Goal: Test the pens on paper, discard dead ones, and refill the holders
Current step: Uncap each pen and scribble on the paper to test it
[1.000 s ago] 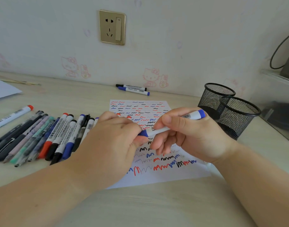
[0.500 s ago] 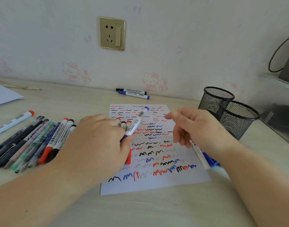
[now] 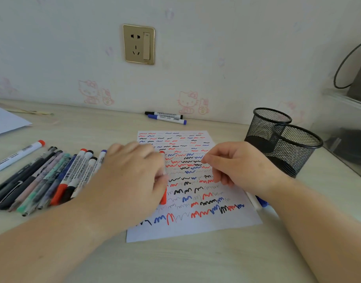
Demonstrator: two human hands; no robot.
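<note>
A white test paper (image 3: pixel 198 228) covered in red, blue and black scribbles lies in the middle of the desk. My left hand (image 3: pixel 132 178) lies palm down over the markers at its left edge, fingers fairly straight and blurred. A red marker (image 3: pixel 163 198) shows under its thumb. My right hand (image 3: pixel 238 170) hovers over the paper's right side with loosely curled fingers and holds nothing. Beneath my right wrist lies a white marker with a blue cap (image 3: pixel 262 203). Two empty black mesh holders (image 3: pixel 298 144) stand at the right.
A row of several pens and markers (image 3: pixel 42 178) lies left of the paper, with one red-capped marker (image 3: pixel 18 155) apart. A black and a blue marker (image 3: pixel 165 117) lie by the wall. A clear box (image 3: pixel 347 144) sits at the far right, and a white sheet (image 3: pixel 3 121) at the far left.
My right hand let go of the blue marker and my left hand carried it left. The left hand has now dropped flat onto the markers, and that marker no longer shows.
</note>
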